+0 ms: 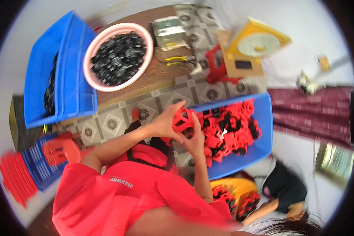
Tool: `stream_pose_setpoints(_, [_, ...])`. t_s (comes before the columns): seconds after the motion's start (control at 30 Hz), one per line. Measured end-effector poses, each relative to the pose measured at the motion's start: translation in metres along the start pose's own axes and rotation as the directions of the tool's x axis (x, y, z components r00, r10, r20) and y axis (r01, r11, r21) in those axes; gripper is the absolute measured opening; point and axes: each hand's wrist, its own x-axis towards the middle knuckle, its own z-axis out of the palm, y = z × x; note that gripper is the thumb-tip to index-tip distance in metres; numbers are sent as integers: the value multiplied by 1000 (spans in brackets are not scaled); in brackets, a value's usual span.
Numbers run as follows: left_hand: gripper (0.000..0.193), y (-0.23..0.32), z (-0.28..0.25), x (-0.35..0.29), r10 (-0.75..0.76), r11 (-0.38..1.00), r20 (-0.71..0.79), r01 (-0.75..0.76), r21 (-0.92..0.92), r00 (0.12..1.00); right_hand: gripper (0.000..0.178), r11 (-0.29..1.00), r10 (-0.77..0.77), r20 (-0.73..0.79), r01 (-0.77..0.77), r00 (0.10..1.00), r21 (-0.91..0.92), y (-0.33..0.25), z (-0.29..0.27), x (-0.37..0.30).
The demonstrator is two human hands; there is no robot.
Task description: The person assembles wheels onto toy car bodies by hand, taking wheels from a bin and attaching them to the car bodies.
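In front of my body, both hands hold a red plastic part (181, 120) with cut-out openings; its exact kind is unclear. My left hand (163, 122) wraps round its left side, with the thumb below and fingers above. On the right, my right hand (195, 140) grips the part between thumb and fingers. Just beside that hand stands a blue crate (266, 126), heaped with red and black plastic parts (232, 133).
Upon the brown table (167, 74) are a pink basket (87, 65) of black pieces, yellow-handled pliers (176, 59) and a clear box (169, 33). A large blue bin (76, 74) stands left. At lower right, a person in black (287, 188) reaches toward a yellow container (238, 187).
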Motion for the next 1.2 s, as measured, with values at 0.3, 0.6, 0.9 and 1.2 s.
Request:
stream_pose_setpoints(0.3, [100, -57, -101, -128, -486, 589, -482, -134, -797, 729, 33, 985, -171, 476, 159, 863, 66, -15, 157, 158])
stream_pose_setpoints(0.6, [82, -106, -179, -155, -598, 517, -650, -394, -760, 469, 35, 729, -345, 230, 415, 910, -545, 2, 372, 314])
stream_pose_setpoints(0.9, [89, -152, -261, -145, -640, 584, -650, -291, -758, 409, 23, 990, -142, 88, 140, 986, 26, -21, 358, 299])
stream_pose_setpoints(1.2, [102, -156, -269, -138, -474, 671, -685, -277, -688, 554, 19, 978, -107, 400, 25, 910, 206, -97, 343, 223])
